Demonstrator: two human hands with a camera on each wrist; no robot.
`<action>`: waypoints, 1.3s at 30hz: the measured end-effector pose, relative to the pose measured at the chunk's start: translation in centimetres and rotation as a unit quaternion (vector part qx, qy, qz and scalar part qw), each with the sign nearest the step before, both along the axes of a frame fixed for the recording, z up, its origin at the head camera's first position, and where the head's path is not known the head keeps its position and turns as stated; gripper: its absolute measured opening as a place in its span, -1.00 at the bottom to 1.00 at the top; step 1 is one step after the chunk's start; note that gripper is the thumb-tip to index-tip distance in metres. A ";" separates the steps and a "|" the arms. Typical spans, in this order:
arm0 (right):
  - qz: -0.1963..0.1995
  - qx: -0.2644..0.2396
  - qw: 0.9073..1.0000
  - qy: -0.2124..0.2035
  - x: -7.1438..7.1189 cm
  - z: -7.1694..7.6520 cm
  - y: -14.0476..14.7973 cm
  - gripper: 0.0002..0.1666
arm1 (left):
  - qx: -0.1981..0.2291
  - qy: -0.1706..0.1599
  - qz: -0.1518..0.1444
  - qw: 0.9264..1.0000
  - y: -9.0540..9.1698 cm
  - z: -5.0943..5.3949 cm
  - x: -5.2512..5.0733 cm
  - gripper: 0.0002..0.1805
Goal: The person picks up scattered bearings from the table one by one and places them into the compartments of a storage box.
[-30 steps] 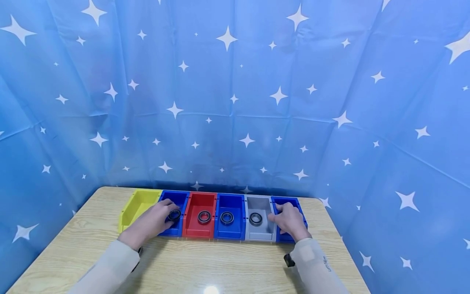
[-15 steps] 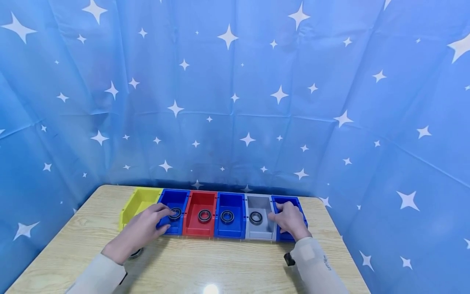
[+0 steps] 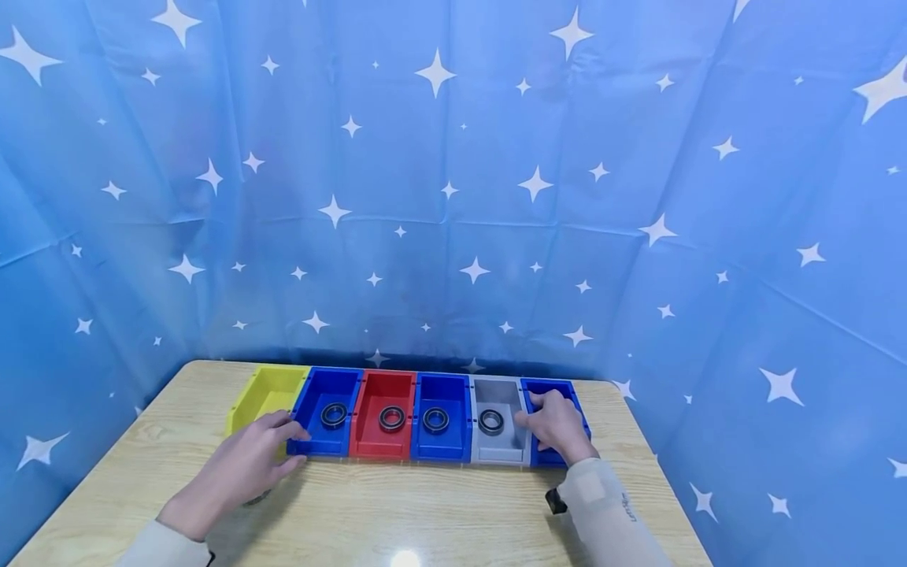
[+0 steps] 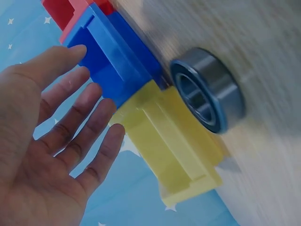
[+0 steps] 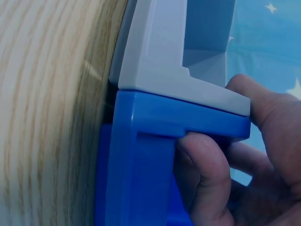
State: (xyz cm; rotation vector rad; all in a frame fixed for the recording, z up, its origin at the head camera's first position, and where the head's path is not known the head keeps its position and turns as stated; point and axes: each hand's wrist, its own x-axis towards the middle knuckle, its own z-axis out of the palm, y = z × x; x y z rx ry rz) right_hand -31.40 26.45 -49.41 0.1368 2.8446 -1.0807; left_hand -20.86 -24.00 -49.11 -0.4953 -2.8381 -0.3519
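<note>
My left hand [image 3: 241,468] hovers by the front of the yellow bin [image 3: 265,394] and the left blue bin [image 3: 329,386], fingers loosely spread and holding nothing. A ball bearing [image 4: 223,89] lies on the table beneath it, mostly covered by the hand in the head view. Another bearing [image 3: 323,416] lies inside that blue bin. With my right hand [image 3: 560,425] I pinch the adjoining side walls of the grey bin [image 5: 155,70] and the rightmost blue bin [image 5: 136,165]. Part of the rightmost bin's inside is hidden by this hand.
The bins stand side by side in a row on the wooden table [image 3: 397,512]. The red bin [image 3: 391,386], middle blue bin [image 3: 445,386] and grey bin each have one bearing lying inside. Behind the table hangs a blue starred curtain [image 3: 453,299].
My left hand has drawn back from the bearing in the left blue bin, toward me and to the left. That bearing stays in the bin. My right hand keeps its hold.
</note>
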 end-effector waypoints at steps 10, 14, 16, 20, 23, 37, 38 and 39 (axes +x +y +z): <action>-0.003 0.002 1.000 -0.001 0.1 -0.3 0.1 -0.11 | 0.003 -0.047 0.021 0.999 -2.2 -1.4 1.1 -0.74; -0.003 0.004 1.000 0.000 0.1 0.0 0.0 -0.12 | 0.006 -0.057 0.023 0.998 -2.9 -1.9 1.4 -0.69; -0.002 0.003 1.000 -0.002 0.1 0.0 -0.1 -0.12 | 0.005 -0.061 0.026 0.998 -3.2 -2.1 1.5 -0.67; -0.002 0.002 1.000 -0.006 0.1 0.1 -0.2 -0.12 | 0.000 -0.083 0.038 0.996 -3.7 -2.5 1.7 -0.66; -0.003 0.005 1.000 -0.008 0.0 0.1 -0.2 -0.11 | 0.000 -0.103 0.048 0.994 -3.9 -2.7 1.8 -0.65; -0.005 -0.004 1.000 -0.011 0.0 0.2 0.0 -0.12 | 0.010 -0.103 0.031 0.994 -4.6 -3.5 2.0 -0.67; -0.002 -0.005 1.000 -0.007 -0.1 -0.1 0.1 -0.10 | 0.012 -0.103 0.032 0.994 -4.6 -3.5 2.1 -0.68; -0.001 -0.007 1.000 -0.007 -0.1 -0.2 0.2 -0.10 | 0.013 -0.102 0.031 0.994 -4.7 -3.6 2.1 -0.69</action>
